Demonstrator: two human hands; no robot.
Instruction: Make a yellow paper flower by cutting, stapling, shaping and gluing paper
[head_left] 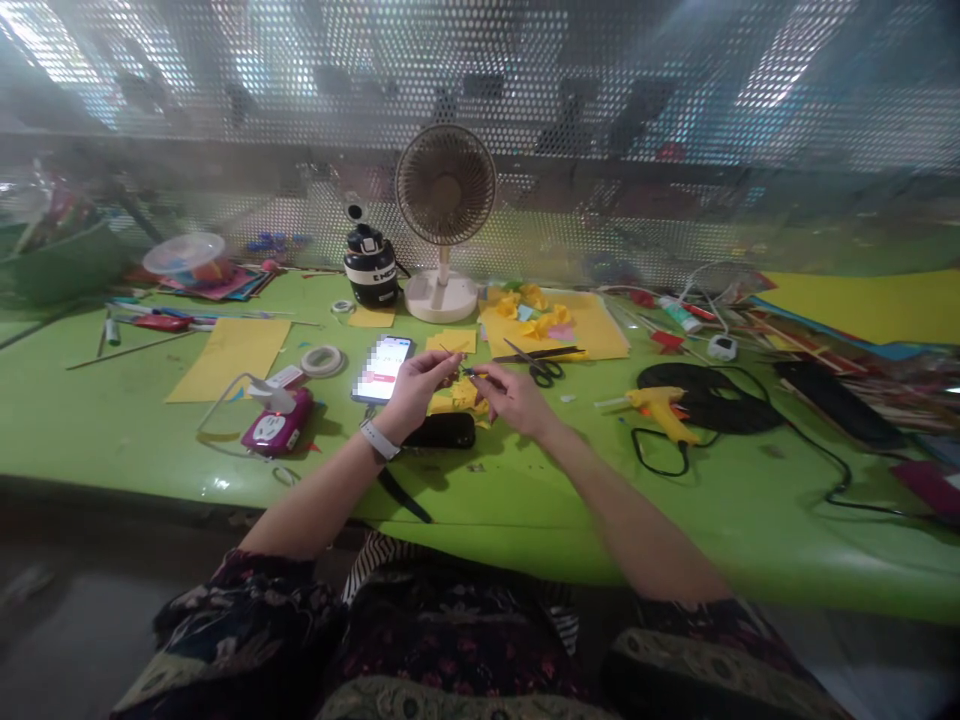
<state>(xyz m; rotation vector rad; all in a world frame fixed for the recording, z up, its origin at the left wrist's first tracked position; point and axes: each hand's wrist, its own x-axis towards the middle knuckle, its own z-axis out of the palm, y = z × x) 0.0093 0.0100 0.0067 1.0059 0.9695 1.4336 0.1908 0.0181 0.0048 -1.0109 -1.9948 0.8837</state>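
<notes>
My left hand [417, 388], a watch on its wrist, is closed in a pinch above the middle of the table. Opposite it, my right hand [514, 396] is pinched too, its fingertips close to the left ones. Something small, dark and greenish shows between them, too small to name. Beneath the hands lie yellow paper pieces [459, 398] and a black case-like object [450, 431]. A phone [384, 368] with a lit screen rests beside my left hand. Dark-handled scissors [545, 372] lie just beyond my right hand.
At the back stand a fan [445, 186] and a black-and-white bottle [372, 272]. Yellow paper flowers [534, 297] lie on orange sheets. A yellow glue gun [663, 410] with its cord is at right. A purple power outlet [279, 424] and a tape roll [322, 361] are at left.
</notes>
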